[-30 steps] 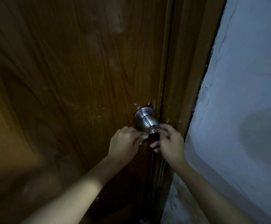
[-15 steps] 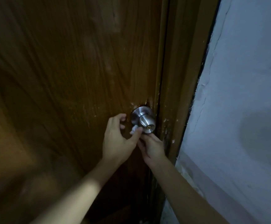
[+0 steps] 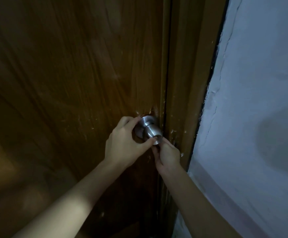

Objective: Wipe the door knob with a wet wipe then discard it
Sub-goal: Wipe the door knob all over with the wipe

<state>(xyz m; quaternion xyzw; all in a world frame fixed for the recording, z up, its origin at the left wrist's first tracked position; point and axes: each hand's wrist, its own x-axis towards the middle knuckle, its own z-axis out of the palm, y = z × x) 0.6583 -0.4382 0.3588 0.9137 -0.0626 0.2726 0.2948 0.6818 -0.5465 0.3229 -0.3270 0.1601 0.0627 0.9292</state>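
Wiping step in hand. Left hand [image 3: 122, 143] curled around door knob [image 3: 150, 130]; right hand [image 3: 167, 154] pinching beneath, wet wipe not visible. Next: rub all round knob, then bin.

You are looking at a big brown wooden door [image 3: 67, 83]. It carries a shiny metal knob [image 3: 150, 129] near its right edge. The wood around the knob has little pale chips and scratches. Just beside the door on the right stands the brown door frame [image 3: 189, 83], also chipped near the knob.
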